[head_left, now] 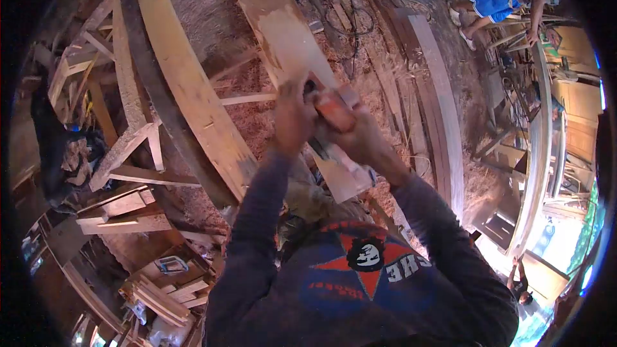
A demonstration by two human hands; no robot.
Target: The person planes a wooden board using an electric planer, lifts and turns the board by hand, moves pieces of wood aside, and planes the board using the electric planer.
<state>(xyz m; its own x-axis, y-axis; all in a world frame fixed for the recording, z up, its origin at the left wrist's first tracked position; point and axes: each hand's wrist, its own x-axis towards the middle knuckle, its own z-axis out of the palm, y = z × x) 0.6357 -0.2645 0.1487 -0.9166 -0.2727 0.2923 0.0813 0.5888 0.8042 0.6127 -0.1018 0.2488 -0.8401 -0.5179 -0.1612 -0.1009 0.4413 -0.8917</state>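
An orange power tool (pixel 335 110), shaped like an electric hand planer, rests on a long wooden plank (pixel 283 29) in front of me. Motion smears its outline. My right hand (pixel 361 135) is wrapped round its body. My left hand (pixel 292 119) is closed at the tool's other side, blurred, with its fingertips hard to make out. Under the tool the plank's surface is partly hidden. The plank's near end (pixel 344 183) reaches close to my body.
Left of the plank runs another long pale board (pixel 186 83) beside a dark beam (pixel 164 99). Shavings cover the ground, and a black cable (pixel 353 26) lies beyond. Boards (pixel 437 90) lie at right. A person in blue shorts (pixel 495 3) bends at upper right; another person (pixel 524 295) is lower right.
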